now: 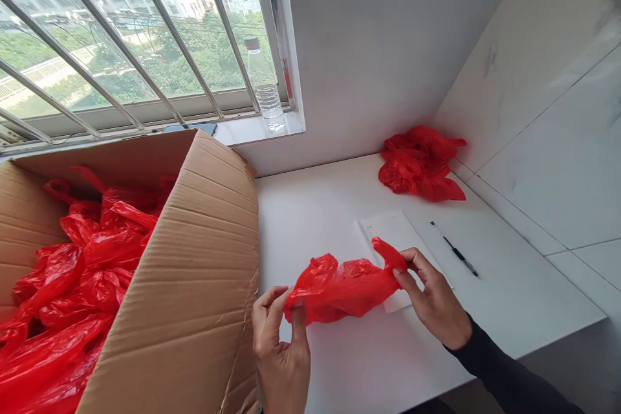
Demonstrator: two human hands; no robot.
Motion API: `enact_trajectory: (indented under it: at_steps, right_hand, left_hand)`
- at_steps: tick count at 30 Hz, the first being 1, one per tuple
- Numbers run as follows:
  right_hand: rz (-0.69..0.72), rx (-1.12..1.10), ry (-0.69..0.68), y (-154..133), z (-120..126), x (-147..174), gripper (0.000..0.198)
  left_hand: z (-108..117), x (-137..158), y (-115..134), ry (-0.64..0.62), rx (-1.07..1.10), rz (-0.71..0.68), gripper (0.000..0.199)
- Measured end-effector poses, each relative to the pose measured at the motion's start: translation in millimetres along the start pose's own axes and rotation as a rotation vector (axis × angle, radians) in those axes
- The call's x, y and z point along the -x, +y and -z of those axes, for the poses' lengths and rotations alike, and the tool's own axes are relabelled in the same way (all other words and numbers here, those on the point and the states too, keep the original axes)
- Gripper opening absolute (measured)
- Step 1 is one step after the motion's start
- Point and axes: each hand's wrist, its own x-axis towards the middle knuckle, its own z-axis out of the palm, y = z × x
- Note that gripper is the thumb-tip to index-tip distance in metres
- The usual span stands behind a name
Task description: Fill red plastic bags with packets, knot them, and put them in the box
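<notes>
Both hands hold one crumpled red plastic bag (342, 288) just above the white table (334, 207). My left hand (279, 349) pinches its left end between thumb and fingers. My right hand (431, 297) grips the right end, where a handle loop sticks up. The bag is stretched loosely between the two hands and partly covers a white sheet of paper (395, 233) lying on the table.
An open cardboard box (194, 284) full of red plastic bags (77, 272) stands at the left. A pile of red bags (420, 165) lies in the far corner. A black pen (456, 251) lies right of the paper. A water bottle (264, 87) stands on the windowsill.
</notes>
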Motion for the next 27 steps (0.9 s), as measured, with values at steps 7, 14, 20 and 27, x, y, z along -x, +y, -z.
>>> enact_trajectory:
  at_steps: [7,14,20,27]
  right_hand:
    - [0.109,0.038,-0.061,-20.0,3.3,8.3,0.024]
    - [0.224,-0.002,-0.021,-26.1,12.8,13.0,0.010]
    - [-0.038,0.032,-0.100,-40.5,16.4,11.6,0.032]
    - [-0.037,-0.139,0.146,-58.7,19.0,9.6,0.027]
  left_hand:
    - [9.1,1.5,32.1,0.007,-0.002,-0.063,0.027]
    - [21.7,3.8,47.6,-0.083,0.467,0.296,0.036]
    - [22.3,0.2,50.5,-0.127,0.490,0.477,0.037]
    - [35.6,2.9,28.3,-0.097,0.342,0.355,0.042]
